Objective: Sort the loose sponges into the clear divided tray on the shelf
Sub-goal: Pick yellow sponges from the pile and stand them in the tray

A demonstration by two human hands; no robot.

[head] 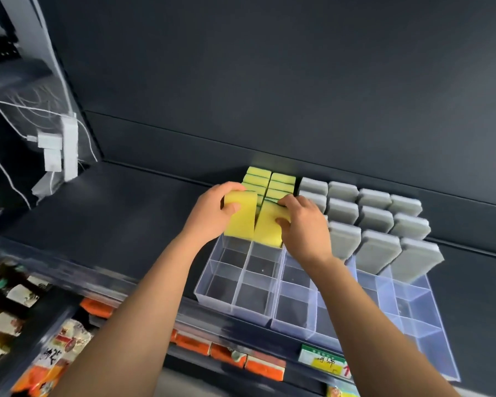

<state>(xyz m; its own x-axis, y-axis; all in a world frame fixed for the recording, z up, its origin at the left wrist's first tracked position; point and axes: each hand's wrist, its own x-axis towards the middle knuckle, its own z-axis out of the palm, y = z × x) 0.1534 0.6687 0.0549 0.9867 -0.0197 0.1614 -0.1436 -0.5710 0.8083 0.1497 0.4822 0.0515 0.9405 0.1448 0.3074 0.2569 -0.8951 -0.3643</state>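
Note:
A clear divided tray (242,308) lies on the dark shelf (112,213). Its two left columns hold yellow sponges with green backs (282,180) standing on edge at the back. My left hand (212,213) grips one yellow sponge (241,217) upright over the far-left column. My right hand (305,224) holds a second yellow sponge (269,227) beside it, in the neighbouring column. Grey sponges (375,222) stand in the columns to the right. The front compartments of the tray hold nothing.
A white power strip with plugs and cables (60,147) hangs at the left rear. Below the shelf edge are packaged goods (63,348), orange packets (264,366) and a price label (324,362). The dark back wall (269,81) rises right behind the tray.

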